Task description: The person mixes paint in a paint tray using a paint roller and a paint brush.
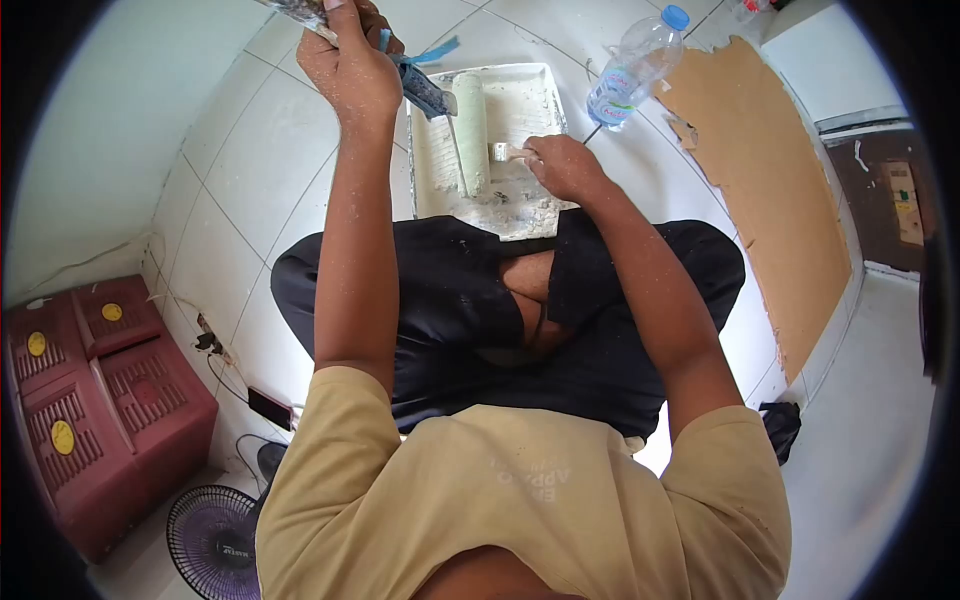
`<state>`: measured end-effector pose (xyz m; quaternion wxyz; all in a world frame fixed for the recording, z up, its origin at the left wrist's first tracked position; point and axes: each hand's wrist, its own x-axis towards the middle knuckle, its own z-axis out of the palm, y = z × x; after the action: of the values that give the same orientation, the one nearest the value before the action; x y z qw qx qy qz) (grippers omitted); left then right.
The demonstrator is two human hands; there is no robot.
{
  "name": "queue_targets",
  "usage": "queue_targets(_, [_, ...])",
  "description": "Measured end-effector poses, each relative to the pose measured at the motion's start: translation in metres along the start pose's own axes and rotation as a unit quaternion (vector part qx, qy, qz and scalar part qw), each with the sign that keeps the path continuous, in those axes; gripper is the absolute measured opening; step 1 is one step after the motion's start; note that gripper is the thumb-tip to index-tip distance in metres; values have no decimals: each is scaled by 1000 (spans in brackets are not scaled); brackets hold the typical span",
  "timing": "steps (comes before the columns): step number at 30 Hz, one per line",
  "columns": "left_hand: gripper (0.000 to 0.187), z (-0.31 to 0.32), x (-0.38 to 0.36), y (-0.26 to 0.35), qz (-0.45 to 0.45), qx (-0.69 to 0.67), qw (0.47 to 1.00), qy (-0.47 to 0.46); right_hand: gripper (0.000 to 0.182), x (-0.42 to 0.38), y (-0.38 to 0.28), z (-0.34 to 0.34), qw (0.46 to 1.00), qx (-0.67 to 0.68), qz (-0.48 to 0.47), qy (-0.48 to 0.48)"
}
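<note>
"What is the largest thing on the floor (235, 130) ahead of the seated person?"

"A torn sheet of cardboard (790, 200), lying flat on the right, beyond the bottle (640, 65)."

"And the containers?"

"The white tray (425, 165) sits directly before the crossed legs, its inside coated in pale, lumpy residue, thickest toward the near end. The bottle, clear plastic with a blue cap, leans in view to the tray's right; how much it holds is unclear."

"What lies in the tray?"

"A pale green roller (470, 135), set lengthwise, its near end close to the residue."

"The hands?"

"Both are closed. The left hand (352, 68), raised beyond the tray's left side, grips the roller's blue-wrapped handle (428, 94). The right hand (567, 167), over the tray's right edge, grasps a small brush (509, 152), bristles just beside the roller."
</note>
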<state>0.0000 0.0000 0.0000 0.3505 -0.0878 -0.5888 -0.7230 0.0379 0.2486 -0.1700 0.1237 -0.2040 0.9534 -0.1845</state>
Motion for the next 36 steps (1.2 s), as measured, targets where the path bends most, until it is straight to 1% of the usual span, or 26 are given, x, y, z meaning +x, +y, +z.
queue_targets(2, [47,4,2,4,30,33,998,-49,26,8,0,3,999,19,-20,33])
queue_targets(3, [47,10,-15,2,10,11,999,-29,26,-14,12,-5,1000,-7,-5,12])
queue_targets(5, [45,9,-13,5,37,-15,998,-40,26,-7,9,2,999,5,-25,47])
queue_targets(9, [45,3,-9,4,42,-14,999,-31,27,-1,5,-8,997,12,-47,56])
queue_targets(12, [45,-3,-6,1,35,11,999,-28,30,-7,6,-33,998,39,-49,28])
queue_targets(14, [45,-5,-4,1,23,14,1000,-10,34,-13,4,-53,991,129,1,38])
queue_targets(15, [45,-5,-4,2,22,13,1000,-10,34,-12,2,-56,991,128,2,38])
queue_targets(17, [46,-5,-2,3,18,13,1000,2,39,-9,-3,-59,951,231,57,195])
queue_targets(18, [46,-4,-2,3,20,8,1000,4,42,-4,-2,-57,932,285,61,217])
queue_targets(19, [46,-4,-1,4,19,8,1000,3,42,0,-4,-52,931,286,62,218])
queue_targets(21, [47,-4,-1,6,19,6,1000,-6,47,4,-9,-36,910,356,54,206])
queue_targets(22, [47,-5,-1,5,18,6,1000,-7,47,5,-10,-23,928,316,16,198])
queue_targets(23, [47,-6,-1,5,18,5,1000,-15,43,7,-5,-8,957,231,-29,170])
queue_targets(24, [47,-5,-1,6,17,4,1000,-23,41,4,-10,-1,983,146,-18,106])
queue_targets(25, [47,-3,-2,7,17,4,1000,-25,40,2,-13,3,997,60,-7,41])
queue_targets(28, [47,-2,-4,8,27,23,999,-17,37,5,-12,-1,998,55,-5,36])
queue_targets(30, [47,-7,-3,7,6,-19,1000,-23,37,4,-7,-8,997,70,-4,34])
queue_targets(32, [47,-8,-5,6,8,-17,1000,-20,36,2,-3,-12,996,88,1,32])
queue_targets(36, [47,-5,-6,6,6,-16,1000,-6,32,4,12,-20,998,65,11,8])
